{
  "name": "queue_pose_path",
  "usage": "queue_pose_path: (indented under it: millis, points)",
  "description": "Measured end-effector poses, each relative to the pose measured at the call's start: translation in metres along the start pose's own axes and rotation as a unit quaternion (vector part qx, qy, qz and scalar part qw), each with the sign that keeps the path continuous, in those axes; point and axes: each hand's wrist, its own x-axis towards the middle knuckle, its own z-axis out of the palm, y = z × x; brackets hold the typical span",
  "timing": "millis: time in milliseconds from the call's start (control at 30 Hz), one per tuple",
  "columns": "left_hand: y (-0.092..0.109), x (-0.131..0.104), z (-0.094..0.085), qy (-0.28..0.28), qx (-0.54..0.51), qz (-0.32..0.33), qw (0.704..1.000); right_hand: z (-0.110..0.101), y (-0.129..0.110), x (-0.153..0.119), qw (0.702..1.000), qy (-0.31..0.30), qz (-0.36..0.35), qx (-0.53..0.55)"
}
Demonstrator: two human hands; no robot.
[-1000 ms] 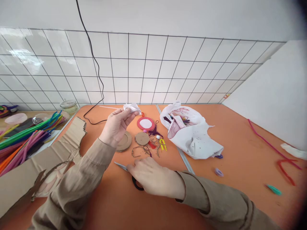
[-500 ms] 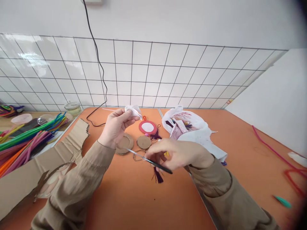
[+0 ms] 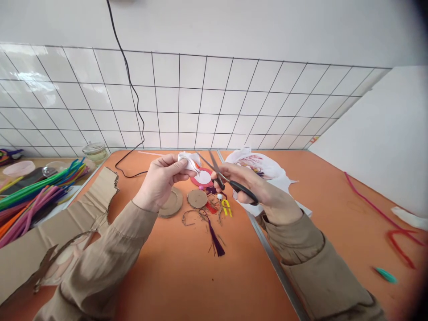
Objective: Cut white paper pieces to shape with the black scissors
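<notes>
Left hand pinches white scrap, right hand holds spread scissors close by: one slip could nick skin!

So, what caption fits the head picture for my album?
Left hand pinches a white scrap; right hand holds open scissors above orange table.

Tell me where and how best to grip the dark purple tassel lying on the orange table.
Probably pinch the dark purple tassel at its narrow far end, from above: it lies flat, and its loose strands fan out toward the near side.
</notes>
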Motion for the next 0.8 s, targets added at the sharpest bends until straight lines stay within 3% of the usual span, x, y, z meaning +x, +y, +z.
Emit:
queue_pose_path:
  millis: [233,433,600,800]
  points:
    - [-0.001,0.0,0.0,0.017,-0.001,0.014,1.0,-0.002,-0.007,-0.005,0.998,-0.041,0.001,-0.056]
    - [-0.001,0.0,-0.001,0.035,-0.003,0.028,0.999,-0.006,0.004,0.002,0.997,-0.049,-0.022,-0.053]
    - [-0.003,-0.001,0.002,0.019,0.021,0.015,1.0,-0.004,0.01,0.008,0.996,-0.064,0.014,-0.052]
    - [-0.007,-0.002,0.007,0.004,0.02,-0.011,1.0,-0.001,0.025,0.014,0.997,-0.059,-0.027,-0.049]
